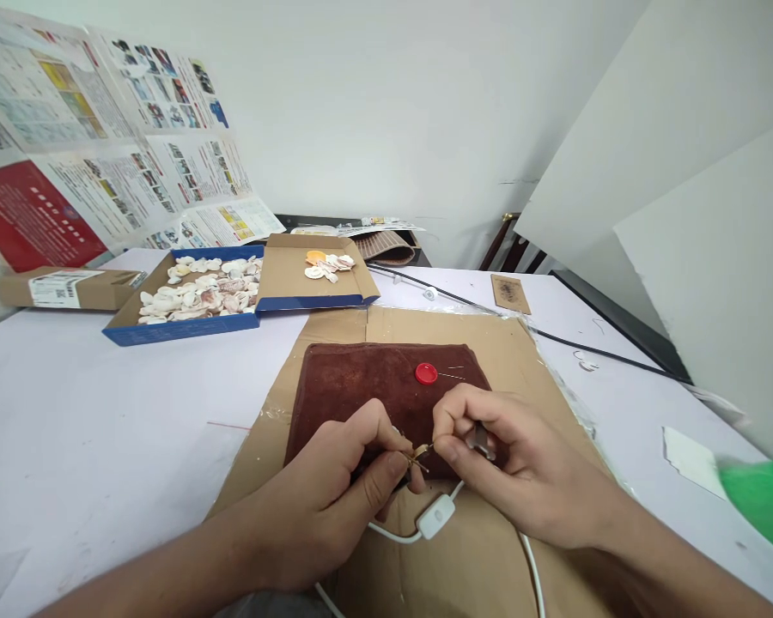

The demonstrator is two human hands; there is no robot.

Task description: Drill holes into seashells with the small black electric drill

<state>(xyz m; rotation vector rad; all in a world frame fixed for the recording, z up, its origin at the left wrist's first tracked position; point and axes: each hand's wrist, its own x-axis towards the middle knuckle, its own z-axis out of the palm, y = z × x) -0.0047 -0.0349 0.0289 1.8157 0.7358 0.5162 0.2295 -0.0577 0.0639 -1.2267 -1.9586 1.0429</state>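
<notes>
My left hand (341,481) and my right hand (508,455) meet over the near edge of a brown velvet pad (361,378). Both are closed in a pinch on a small gold-coloured piece (418,452) held between the fingertips. My right hand also grips a thin dark metal tool (480,439). A red button (426,373) with a thin pin beside it lies on the far right part of the pad. The pad rests on a sheet of brown cardboard (489,343).
A white cable with an inline switch (436,518) runs under my hands. A blue box of shells (197,292) and its lid (315,275) with a few shells sit at the back left. A black cable (554,335) crosses the back right. A green object (763,498) is at right.
</notes>
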